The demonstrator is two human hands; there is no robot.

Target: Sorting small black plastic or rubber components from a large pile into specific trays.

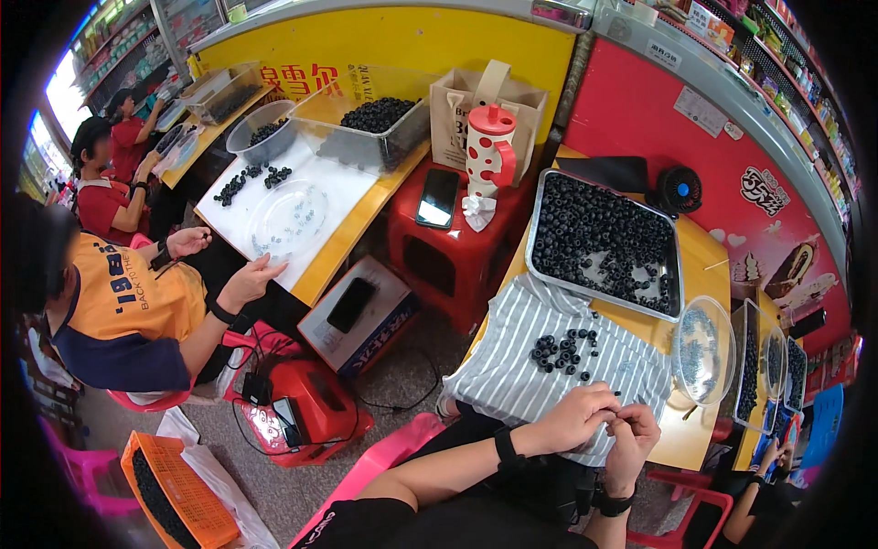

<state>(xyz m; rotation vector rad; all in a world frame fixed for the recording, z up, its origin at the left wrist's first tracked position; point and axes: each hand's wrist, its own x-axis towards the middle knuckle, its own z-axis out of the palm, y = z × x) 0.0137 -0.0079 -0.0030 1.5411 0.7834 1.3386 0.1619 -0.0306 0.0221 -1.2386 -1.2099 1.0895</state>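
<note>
My left hand (583, 417) and my right hand (633, 441) meet over the near edge of a grey-and-white striped cloth (498, 366). Both are closed, fingertips pinched together. A small dark blueberry (617, 394) shows at the left fingertips; whatever the right fingers pinch is too small to make out. Just beyond my hands, a loose group of blueberries (556, 353) lies on the cloth. Behind it stands a metal tray (599, 297) spread with many blueberries (585, 224). To the right is a clear round plastic bowl (702, 352) with bluish marks on it.
A small black fan (679, 189) stands behind the tray. Left of my table, a red stool (416, 206) bears a phone (438, 198) and a polka-dot tumbler (489, 151). A co-worker in an orange shirt (137, 288) sits at another table. An orange crate (197, 499) is on the floor.
</note>
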